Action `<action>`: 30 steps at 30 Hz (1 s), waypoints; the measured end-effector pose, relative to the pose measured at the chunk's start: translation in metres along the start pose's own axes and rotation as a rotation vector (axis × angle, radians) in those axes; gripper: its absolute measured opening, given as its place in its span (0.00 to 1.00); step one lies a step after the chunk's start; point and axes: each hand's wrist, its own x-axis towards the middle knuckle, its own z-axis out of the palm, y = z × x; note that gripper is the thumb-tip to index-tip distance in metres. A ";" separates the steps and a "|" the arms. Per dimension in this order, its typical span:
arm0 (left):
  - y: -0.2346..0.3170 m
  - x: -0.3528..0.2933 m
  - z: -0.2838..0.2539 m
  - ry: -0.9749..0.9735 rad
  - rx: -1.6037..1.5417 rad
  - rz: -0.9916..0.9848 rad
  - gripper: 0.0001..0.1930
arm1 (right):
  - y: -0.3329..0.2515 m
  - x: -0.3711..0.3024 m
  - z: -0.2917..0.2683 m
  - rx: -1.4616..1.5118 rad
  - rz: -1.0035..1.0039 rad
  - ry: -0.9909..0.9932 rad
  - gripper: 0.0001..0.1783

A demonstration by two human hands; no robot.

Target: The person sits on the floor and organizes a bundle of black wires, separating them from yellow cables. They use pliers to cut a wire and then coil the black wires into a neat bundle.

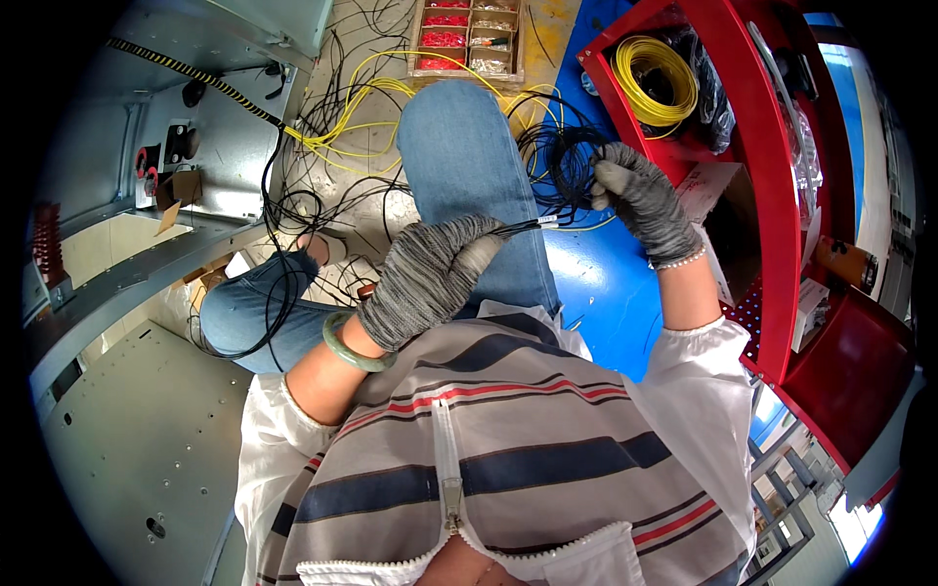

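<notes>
Blue flooring (601, 293) is showing beside a red rack (782, 225); I'm viewing remotely. Black cable coil (562, 156) is sitting beside the right knee (464, 137). Tangling is looking likeliest to me: loose black strands (288, 208) are straggling leftward, and a hard tug could snag them; a slack grip could free the loops. Left hand (430, 278), gloved, is pinching a white-tagged cable bundle (523, 227), fingers folded. Right hand (640, 195), gloved, is curling around the coil's edge, apparently gripping; exact contact unclear.
</notes>
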 end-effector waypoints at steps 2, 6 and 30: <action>0.003 0.000 0.000 -0.006 -0.005 -0.024 0.10 | -0.001 0.001 0.006 -0.215 -0.110 0.052 0.09; 0.010 -0.003 0.003 0.014 -0.067 -0.078 0.11 | 0.004 0.004 0.028 -0.271 -0.219 0.215 0.09; -0.005 -0.051 -0.094 0.135 0.004 -0.238 0.12 | 0.084 0.058 -0.165 -0.697 0.196 0.652 0.14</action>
